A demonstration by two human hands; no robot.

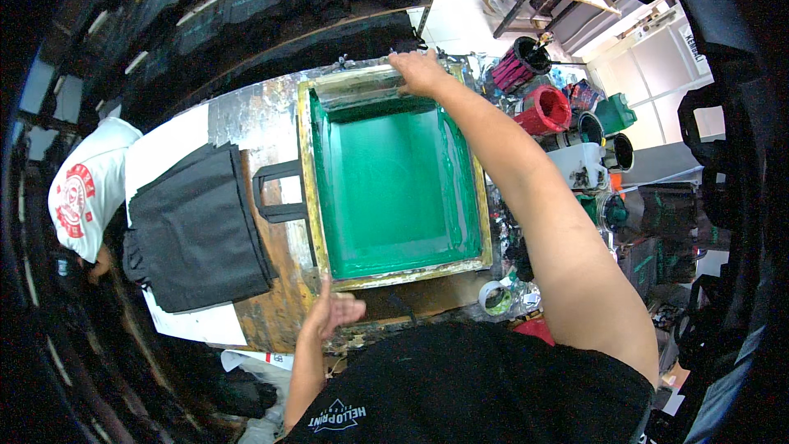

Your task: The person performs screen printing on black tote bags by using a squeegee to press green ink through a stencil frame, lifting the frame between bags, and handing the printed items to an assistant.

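Note:
A screen printing frame (485, 238) with a worn, ink-stained rim lies on the table in front of me. Its mesh (386, 181) is covered in green ink, thicker and darker along the far end and sides. My right hand (417, 72) reaches across to the far rim, fingers over the edge and thumb on the inner side, closed on it. At the near left corner is my left hand (335, 312), thumb up against the rim and the other fingers apart from it, slightly blurred. A black bag handle (279, 212) sticks out from under the frame's left side.
A stack of black fabric bags (197, 230) lies left on the table. Someone in a white shirt (94, 185) stands beyond it. Ink pots, a red bucket (546, 109) and a white jug (579, 166) crowd the right; a tape roll (495, 298) lies near me. Racks of black bags (271, 8) stand behind.

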